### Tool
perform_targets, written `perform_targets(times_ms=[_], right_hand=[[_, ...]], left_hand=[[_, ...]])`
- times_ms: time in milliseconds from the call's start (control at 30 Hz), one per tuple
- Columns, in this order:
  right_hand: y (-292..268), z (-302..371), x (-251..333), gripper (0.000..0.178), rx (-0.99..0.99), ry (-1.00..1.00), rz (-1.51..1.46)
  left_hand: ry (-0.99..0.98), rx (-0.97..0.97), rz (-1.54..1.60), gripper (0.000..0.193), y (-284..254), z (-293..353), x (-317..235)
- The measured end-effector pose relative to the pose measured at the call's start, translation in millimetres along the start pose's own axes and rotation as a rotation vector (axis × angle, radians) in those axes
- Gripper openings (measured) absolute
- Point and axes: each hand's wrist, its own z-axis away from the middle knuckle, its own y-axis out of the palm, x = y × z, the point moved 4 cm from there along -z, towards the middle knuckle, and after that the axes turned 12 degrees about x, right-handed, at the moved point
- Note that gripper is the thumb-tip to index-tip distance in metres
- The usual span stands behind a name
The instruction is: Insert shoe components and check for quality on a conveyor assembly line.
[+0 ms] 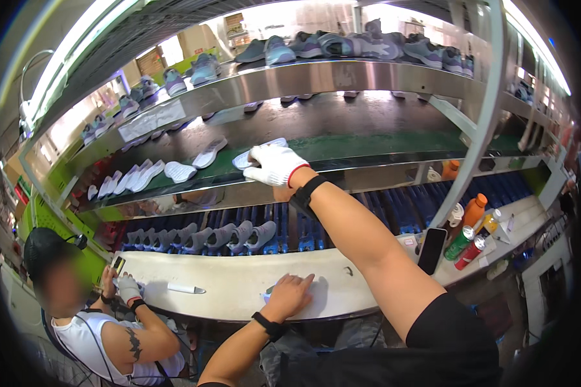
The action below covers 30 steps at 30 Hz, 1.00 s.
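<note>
Shoe sole [241, 160] in grip of right hand [279, 166] over green belt [368, 145], below metal shelf [342, 76]

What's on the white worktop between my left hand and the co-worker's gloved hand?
In the head view, a white pen-shaped tool lies there; right beside your left hand, a mostly hidden object peeks out.

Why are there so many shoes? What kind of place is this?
It looks like a shoe factory, probably an assembly line. Shoes line the high metal shelf, loose white soles lie in a row below, and people sit working at a long bench.
</note>
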Motion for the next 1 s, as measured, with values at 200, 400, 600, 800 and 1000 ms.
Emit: perform_targets(times_ms=[200, 400, 600, 800, 1000], right_hand=[[-11.1, 69.9, -20.0, 0.037, -0.106, -0.089, 0.028], [-27.8, 262.2, 7.0, 0.042, -0.634, -0.474, 0.060], [126.9, 389.6, -1.2, 0.025, -0.316, 0.171, -1.332], [186.0, 407.4, 48.4, 0.027, -0.180, 0.174, -1.433], [196.5, 393.6, 53.1, 0.030, -0.320, 0.006, -1.091]], left_hand=[[0.082, -0.096, 0.346, 0.047, -7.4, -10.7, -40.6], [0.166, -0.299, 0.303, 0.054, -5.2, 35.8, -76.7], [-0.147, -0.308, 0.596, 0.028, 4.5, 53.8, -71.9], [-0.050, -0.299, 0.648, 0.014, 1.3, 54.2, -81.2], [-0.165, -0.277, 0.703, 0.026, -1.6, 61.3, -87.3]])
